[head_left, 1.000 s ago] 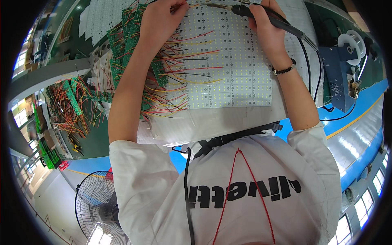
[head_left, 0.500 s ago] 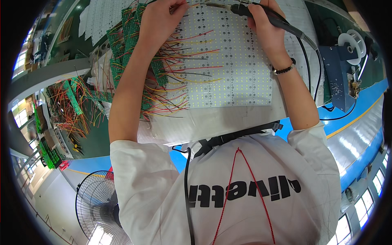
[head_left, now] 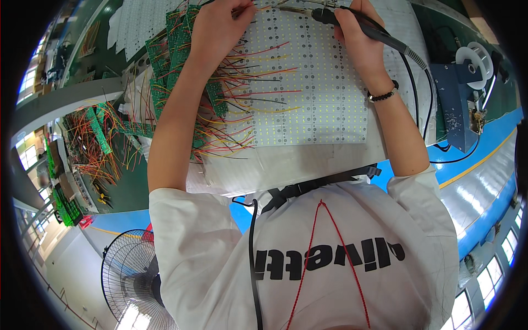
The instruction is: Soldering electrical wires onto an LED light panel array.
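At the far end of the flat white LED panel (head_left: 324, 118), my right grip (head_left: 360, 44) clamps the black pen-shaped soldering iron (head_left: 325, 16), my left grip (head_left: 223, 25) pinches a thin orange wire (head_left: 267, 6), both hardly moved, so work seems steady.

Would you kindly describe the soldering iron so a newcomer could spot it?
Find the white panel dotted with small yellowish marks, top centre. Near its upper right, the right hand grips the soldering iron: its thick black handle and slim leftward-pointing tip set it apart from the thin coloured wires.

Downward head-worn view (wide fisheye)
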Demonstrator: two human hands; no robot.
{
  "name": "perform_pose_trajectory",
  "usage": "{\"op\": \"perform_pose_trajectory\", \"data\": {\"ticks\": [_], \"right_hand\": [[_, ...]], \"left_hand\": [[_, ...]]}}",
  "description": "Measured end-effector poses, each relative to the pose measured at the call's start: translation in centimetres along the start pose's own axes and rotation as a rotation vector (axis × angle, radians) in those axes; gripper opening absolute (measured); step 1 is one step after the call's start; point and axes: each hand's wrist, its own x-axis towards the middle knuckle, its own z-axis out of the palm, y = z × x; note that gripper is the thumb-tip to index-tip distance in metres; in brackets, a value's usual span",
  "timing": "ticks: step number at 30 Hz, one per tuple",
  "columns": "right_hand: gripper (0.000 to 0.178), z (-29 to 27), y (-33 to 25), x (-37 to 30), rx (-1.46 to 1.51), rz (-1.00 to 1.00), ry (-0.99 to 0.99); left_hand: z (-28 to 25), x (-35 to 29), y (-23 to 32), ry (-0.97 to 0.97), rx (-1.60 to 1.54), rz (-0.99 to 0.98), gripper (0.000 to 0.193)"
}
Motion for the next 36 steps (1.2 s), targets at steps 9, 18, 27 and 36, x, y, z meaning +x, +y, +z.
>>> {"op": "perform_pose_trajectory", "data": {"ticks": [9,18,27,36], "right_hand": [[0.021,0.3,-0.3,0.0,-0.010,0.063,0.030],[0.021,0.1,-0.1,-0.1,0.005,0.036,0.032],[0.022,0.2,-0.1,-0.2,0.022,0.068,0.041],[0.021,0.1,0.1,-0.1,0.078,0.030,0.081]], "left_hand": [[0.0,-0.2,0.0,0.027,-0.037,0.011,0.015],[0.0,0.0,0.1,0.025,-0.021,0.019,0.015],[0.1,-0.3,-0.2,0.052,-0.015,0.064,0.014],[0.2,-0.9,-1.3,0.000,-0.115,0.089,0.015]]}}
